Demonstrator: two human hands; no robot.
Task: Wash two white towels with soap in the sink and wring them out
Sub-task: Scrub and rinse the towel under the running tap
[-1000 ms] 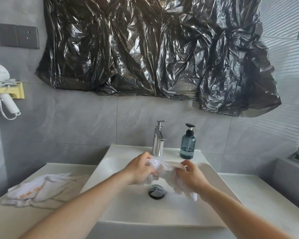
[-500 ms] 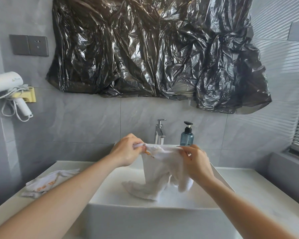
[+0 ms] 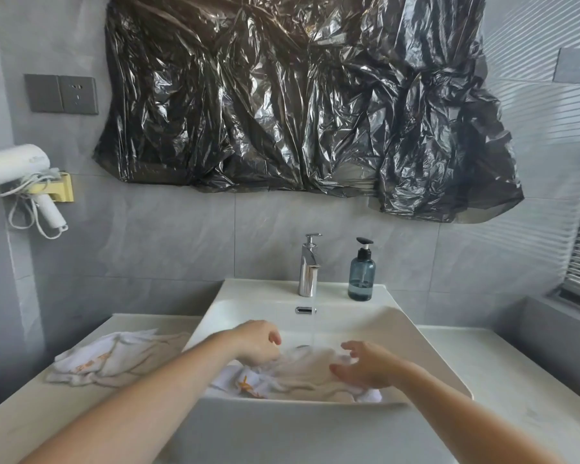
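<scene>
Lying now in sink [image 3: 426, 343], towel [image 3: 302, 370], hands [image 3: 365, 365] released

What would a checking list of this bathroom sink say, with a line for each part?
Surface: white countertop around a white sink.
Job's things: one white towel lies in the basin under running water from the faucet; a second towel lies on the counter left of the sink; blue soap dispenser stands on the sink's back ledge.
Clutter: nothing seen.
Grips: left hand rests on the basin towel, fingers loosely curled; right hand spread open over it.
Cables: hair dryer cord hangs looped on the left wall.
Surroundings: black plastic sheet on the wall, wall socket, grey tiles.
</scene>
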